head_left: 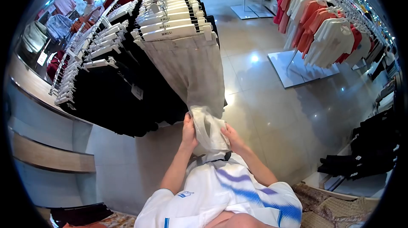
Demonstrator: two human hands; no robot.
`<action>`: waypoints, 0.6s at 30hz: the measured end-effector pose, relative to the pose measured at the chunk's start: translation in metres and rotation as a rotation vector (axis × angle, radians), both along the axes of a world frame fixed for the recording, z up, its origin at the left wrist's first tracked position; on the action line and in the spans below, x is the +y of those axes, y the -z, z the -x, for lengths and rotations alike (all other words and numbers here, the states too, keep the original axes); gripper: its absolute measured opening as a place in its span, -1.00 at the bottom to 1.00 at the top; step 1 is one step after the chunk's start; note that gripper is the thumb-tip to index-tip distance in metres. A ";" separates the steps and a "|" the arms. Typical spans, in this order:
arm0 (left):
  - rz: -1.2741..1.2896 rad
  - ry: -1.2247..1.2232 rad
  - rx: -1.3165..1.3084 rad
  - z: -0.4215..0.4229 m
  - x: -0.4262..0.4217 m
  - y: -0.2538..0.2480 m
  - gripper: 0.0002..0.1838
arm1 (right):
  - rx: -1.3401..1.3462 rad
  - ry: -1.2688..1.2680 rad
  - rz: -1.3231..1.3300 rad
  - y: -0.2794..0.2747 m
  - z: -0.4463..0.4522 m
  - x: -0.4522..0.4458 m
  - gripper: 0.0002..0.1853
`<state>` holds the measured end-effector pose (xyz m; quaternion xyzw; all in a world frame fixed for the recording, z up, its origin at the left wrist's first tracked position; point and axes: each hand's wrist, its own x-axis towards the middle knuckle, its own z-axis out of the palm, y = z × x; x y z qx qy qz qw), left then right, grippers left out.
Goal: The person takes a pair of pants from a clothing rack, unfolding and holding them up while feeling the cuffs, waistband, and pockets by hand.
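A pair of light grey trousers (pixel 193 64) hangs from a white clip hanger (pixel 172 32) at the front of the rack. The lower end of a trouser leg is pulled toward my body and bunched, with a fold opening in its middle. My left hand (pixel 189 129) grips the left edge of this cloth. On the other side my right hand (pixel 233 137) pinches its right edge, the thumb lying on top. Whether the second leg is also in my hands I cannot tell.
Black trousers (pixel 106 92) hang on white hangers to the left. Wooden-edged shelves (pixel 53 153) curve along the lower left. A rack of coral and white shirts (pixel 327 37) stands on a white base (pixel 289 73) at right. Folded black clothes (pixel 361 160) lie lower right. A person (pixel 93 7) is at upper left.
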<state>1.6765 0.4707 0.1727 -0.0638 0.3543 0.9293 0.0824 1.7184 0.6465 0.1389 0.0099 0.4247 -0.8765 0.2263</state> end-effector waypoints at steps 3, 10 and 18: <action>0.009 -0.014 0.029 -0.003 0.001 -0.009 -0.79 | 0.164 0.012 -0.206 -0.007 0.001 0.006 -0.40; -0.097 -0.050 -0.019 -0.005 -0.005 -0.008 -0.80 | -0.046 -0.050 -0.278 0.007 0.009 0.020 -0.66; -0.223 0.259 -0.351 -0.021 -0.003 0.012 -0.34 | 0.266 0.138 -0.362 -0.010 0.021 -0.013 -0.76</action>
